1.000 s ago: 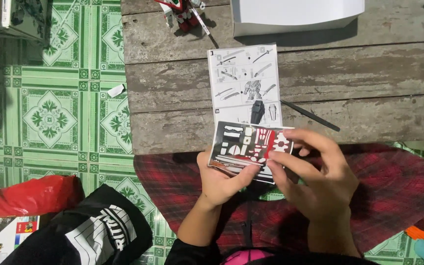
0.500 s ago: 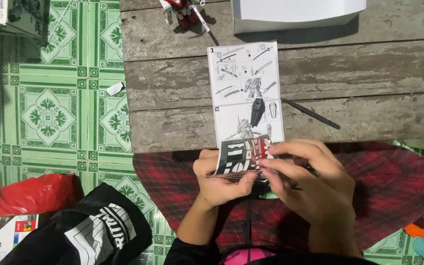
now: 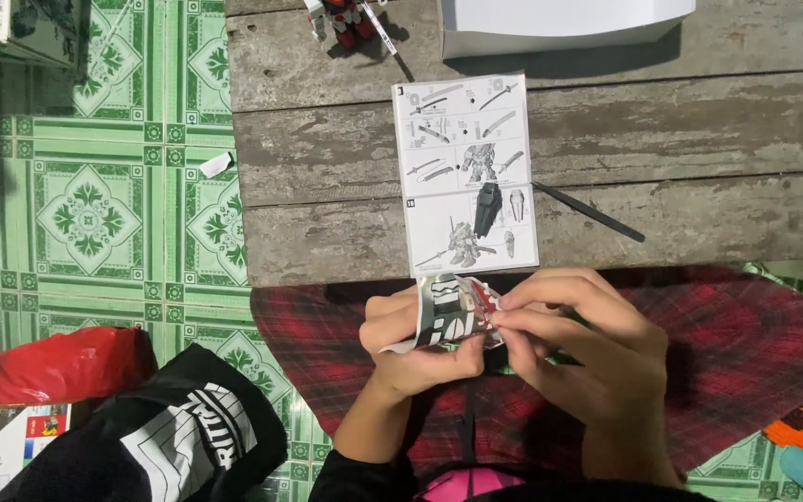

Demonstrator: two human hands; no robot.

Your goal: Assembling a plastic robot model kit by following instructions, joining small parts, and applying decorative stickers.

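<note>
Over the lap, draped in red-and-black plaid cloth (image 3: 745,363), both hands meet on a small curled sticker sheet printed in black, white and red (image 3: 446,314). Left hand (image 3: 411,349) has its grip closed on the sheet, thumb pressing its lower edge and fingers wrapped behind, so the paper bows outward. Right hand (image 3: 587,358) pinches the sheet's right edge between thumb and fingertips (image 3: 504,318), that grip closed on it as well. The sheet sits just below the near edge of the weathered grey wooden plank desk (image 3: 699,139), above the person's knees.

Beside the left knee on the floor lie a black bag with white lettering (image 3: 160,437) and a red plastic bag (image 3: 48,364), on green patterned floor tiles (image 3: 85,204).

On the desk, just beyond the hands, lies a white folded instruction leaflet with grey line drawings (image 3: 467,177); a small dark model part (image 3: 487,208) rests on it. Just right of the leaflet lies a thin black stick-like tool (image 3: 592,213). At the far edge stand a red-and-white model figure (image 3: 346,17) and a white box (image 3: 559,20).
</note>
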